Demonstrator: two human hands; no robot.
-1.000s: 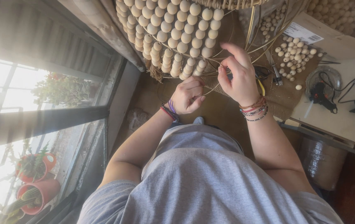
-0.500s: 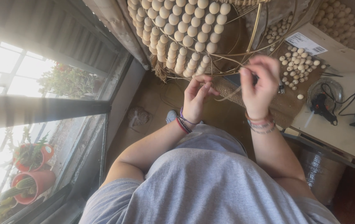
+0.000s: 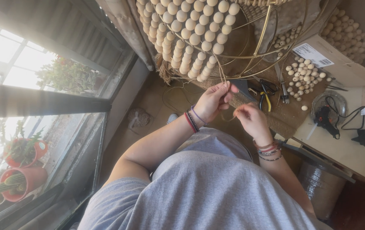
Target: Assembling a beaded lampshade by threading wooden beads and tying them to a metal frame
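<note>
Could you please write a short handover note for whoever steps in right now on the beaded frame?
Left hand: fingers pinched on thin cords that run up to the lower ring of the gold wire frame.
Right hand: fingers curled on the loose end of a cord, just below the left hand.
Things: strands of wooden beads hang over the frame; loose beads lie on the table by an open cardboard box; pliers lie beside them.
Done: one side of the frame is covered in bead strands.
Left: the bare wire on the other side has no strands.
</note>
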